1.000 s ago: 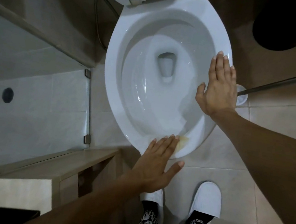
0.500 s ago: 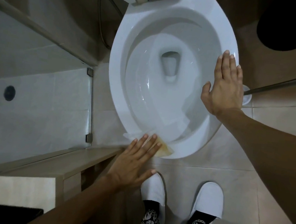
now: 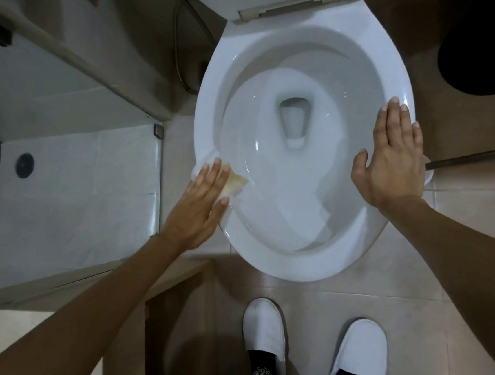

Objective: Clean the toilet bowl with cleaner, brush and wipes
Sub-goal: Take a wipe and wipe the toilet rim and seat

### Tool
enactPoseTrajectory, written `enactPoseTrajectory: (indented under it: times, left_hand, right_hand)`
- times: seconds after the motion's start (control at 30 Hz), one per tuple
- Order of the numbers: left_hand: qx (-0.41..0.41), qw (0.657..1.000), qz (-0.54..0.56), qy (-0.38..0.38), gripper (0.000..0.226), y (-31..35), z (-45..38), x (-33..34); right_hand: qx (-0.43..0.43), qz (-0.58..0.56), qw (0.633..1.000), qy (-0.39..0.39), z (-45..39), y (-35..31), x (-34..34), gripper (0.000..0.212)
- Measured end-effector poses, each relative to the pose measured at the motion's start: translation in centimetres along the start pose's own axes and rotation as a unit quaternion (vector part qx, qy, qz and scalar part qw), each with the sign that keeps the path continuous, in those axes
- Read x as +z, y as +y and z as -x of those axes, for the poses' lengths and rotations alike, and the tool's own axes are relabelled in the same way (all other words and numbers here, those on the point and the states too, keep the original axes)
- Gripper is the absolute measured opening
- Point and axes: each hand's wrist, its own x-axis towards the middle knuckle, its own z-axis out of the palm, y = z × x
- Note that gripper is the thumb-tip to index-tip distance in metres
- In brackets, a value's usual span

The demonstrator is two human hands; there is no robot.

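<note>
Bathroom floor tiled. Left hand (image 3: 199,201) pressed wipe (image 3: 234,183) flat-fingered onto toilet bowl (image 3: 263,258) left rim; right hand (image 3: 394,159) flat, empty, opposite.

Your left hand (image 3: 198,203) lies flat with fingers straight and together; your right hand (image 3: 393,162) is flat too, thumb spread.

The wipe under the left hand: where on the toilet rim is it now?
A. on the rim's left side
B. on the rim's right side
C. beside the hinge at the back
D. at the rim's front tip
A: the left hand presses the stained wipe flat on the left side of the toilet rim, while the right hand rests on the right side.
</note>
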Motion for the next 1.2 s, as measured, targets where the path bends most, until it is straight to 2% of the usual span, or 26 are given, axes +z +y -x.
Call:
enactPoseTrajectory:
  times: [0.13, 0.53, 0.67, 0.8, 0.93, 1.0, 1.2]
  left_hand:
    - [-0.014, 1.0, -0.024, 0.008, 0.059, -2.3, -4.8, -2.0]
    - [0.041, 0.991, -0.126, -0.01, 0.072, -5.8, -17.5, -6.6]
    - [0.021, 0.993, -0.11, 0.026, 0.066, -4.8, -18.1, -7.0]
    - [-0.057, 0.99, -0.067, 0.11, 0.061, -3.9, -18.0, -6.8]
    - [-0.065, 0.992, -0.017, 0.109, 0.061, -4.0, -18.5, -6.2]
    - [-0.074, 0.988, -0.001, 0.137, 0.06, -3.5, -18.4, -5.7]
    - [-0.108, 0.977, -0.019, 0.184, 0.058, -1.5, -15.3, -3.7]
  right_hand:
    - [0.001, 0.002, 1.0, 0.001, -0.1, 0.1, 0.1, 0.075]
    - [0.006, -0.008, 1.0, 0.003, 0.0, 0.0, 0.1, 0.075]
    - [0.008, -0.017, 1.0, 0.005, 0.0, 0.0, 0.1, 0.076]
    - [0.012, -0.015, 1.0, -0.005, 0.0, 0.0, 0.0, 0.076]
    - [0.013, -0.016, 1.0, -0.011, 0.0, -0.1, -0.1, 0.076]
    - [0.015, -0.015, 1.0, -0.013, 0.0, -0.1, -0.2, 0.076]
    - [0.014, -0.014, 1.0, -0.017, 0.0, -0.1, -0.3, 0.075]
